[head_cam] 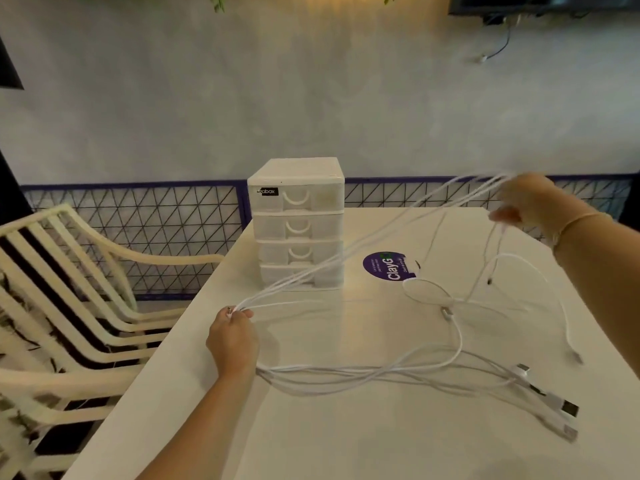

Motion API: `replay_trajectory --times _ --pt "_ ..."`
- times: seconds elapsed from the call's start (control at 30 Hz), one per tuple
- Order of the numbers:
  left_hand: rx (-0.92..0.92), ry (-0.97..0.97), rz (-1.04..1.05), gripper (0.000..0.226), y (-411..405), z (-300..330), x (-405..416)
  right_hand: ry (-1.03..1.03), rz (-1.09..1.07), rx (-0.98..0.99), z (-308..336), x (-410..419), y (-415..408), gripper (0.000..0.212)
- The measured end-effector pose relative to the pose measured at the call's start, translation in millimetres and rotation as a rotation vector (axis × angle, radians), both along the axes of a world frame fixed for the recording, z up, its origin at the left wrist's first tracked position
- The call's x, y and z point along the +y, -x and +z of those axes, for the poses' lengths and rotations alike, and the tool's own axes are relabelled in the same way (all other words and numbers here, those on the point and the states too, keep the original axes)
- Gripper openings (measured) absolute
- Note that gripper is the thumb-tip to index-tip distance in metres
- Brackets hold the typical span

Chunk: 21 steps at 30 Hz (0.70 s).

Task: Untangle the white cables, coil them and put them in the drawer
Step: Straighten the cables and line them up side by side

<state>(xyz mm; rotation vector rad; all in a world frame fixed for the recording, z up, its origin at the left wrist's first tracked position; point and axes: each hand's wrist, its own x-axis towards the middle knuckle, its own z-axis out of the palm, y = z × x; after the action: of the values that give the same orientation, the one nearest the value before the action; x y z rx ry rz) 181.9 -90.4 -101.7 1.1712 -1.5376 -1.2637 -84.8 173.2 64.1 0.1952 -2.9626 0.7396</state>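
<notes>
Several white cables (pixel 374 370) lie tangled across the white table (pixel 346 438), their plugs spread at the right front. My left hand (pixel 232 336) pinches a bundle of cable ends near the table's left side. From there several strands run taut up to my right hand (pixel 530 202), which grips them raised above the table's far right. Loose loops and ends hang below that hand. A small white drawer unit (pixel 298 223) with stacked drawers, all closed, stands at the back of the table behind the stretched strands.
A purple round sticker (pixel 384 266) lies on the table right of the drawer unit. A cream slatted chair (pixel 69 292) stands to the left of the table. A wire-mesh fence (pixel 138 216) and a wall run behind.
</notes>
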Motion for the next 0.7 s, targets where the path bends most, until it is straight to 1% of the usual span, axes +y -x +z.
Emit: replay_trajectory --times 0.03,0.07,0.1,0.13,0.17,0.2,0.23,0.27,0.3,0.33,0.37,0.4,0.43,0.47,0.5,0.53,0.57,0.6,0.67,0.7 --pt "0.0 -0.001 0.0 0.03 0 -1 0 0.14 0.041 0.01 10 -6 2 0.042" --pt "0.003 -0.005 0.008 0.03 1 -2 -1 0.279 0.091 0.123 19 -10 5 0.039" --pt "0.011 -0.013 0.02 0.031 1 -2 -1 0.426 0.092 0.259 27 -13 7 0.031" --pt "0.018 -0.02 0.033 0.032 1 -3 -2 0.561 0.094 0.382 31 -13 9 0.03" --pt "0.023 -0.025 0.041 0.033 2 -3 -3 0.58 0.104 0.496 35 -13 5 0.033" --pt "0.026 -0.027 0.046 0.033 2 -3 -4 0.503 0.145 0.596 36 -9 5 0.037" --pt "0.028 -0.029 0.047 0.032 2 -3 -4 0.386 0.189 0.646 33 -4 2 0.041" --pt "0.031 -0.03 0.045 0.032 2 -4 -4 0.251 0.224 0.654 28 2 7 0.043" --pt "0.035 -0.031 0.041 0.031 2 -4 -4 0.104 0.202 0.617 19 10 11 0.047" --pt "0.039 -0.033 0.037 0.03 3 -4 -4 -0.06 0.16 0.546 10 16 16 0.053" --pt "0.042 -0.035 0.033 0.029 3 -5 -4 -0.209 0.102 0.41 -2 21 19 0.06" --pt "0.045 -0.037 0.027 0.028 3 -4 -4 -0.381 0.089 0.252 -11 20 17 0.065" --pt "0.047 -0.039 0.019 0.027 3 -4 -3 -0.605 0.096 0.075 -17 14 3 0.065" --pt "0.051 -0.041 0.013 0.025 3 -3 -2 -0.757 0.127 -0.089 -22 3 -10 0.06" --pt "0.056 -0.044 0.007 0.024 2 -2 -1 -0.889 0.16 -0.175 -26 -12 -28 0.057" --pt "0.058 -0.047 0.001 0.023 2 0 1 -0.968 0.213 -0.148 -32 -30 -48 0.055" --pt "0.059 -0.051 -0.002 0.023 1 1 2 -0.94 0.26 -0.038 -37 -47 -70 0.052" --pt "0.057 -0.054 -0.006 0.023 0 2 3 -0.845 0.303 0.115 -40 -67 -90 0.045" --pt "0.055 -0.048 -0.017 0.023 -1 2 3 -0.557 0.429 0.359 -46 -107 -131 0.035" --pt "0.05 -0.044 -0.027 0.023 -3 1 4 -0.43 0.562 0.413 -53 -128 -149 0.035"
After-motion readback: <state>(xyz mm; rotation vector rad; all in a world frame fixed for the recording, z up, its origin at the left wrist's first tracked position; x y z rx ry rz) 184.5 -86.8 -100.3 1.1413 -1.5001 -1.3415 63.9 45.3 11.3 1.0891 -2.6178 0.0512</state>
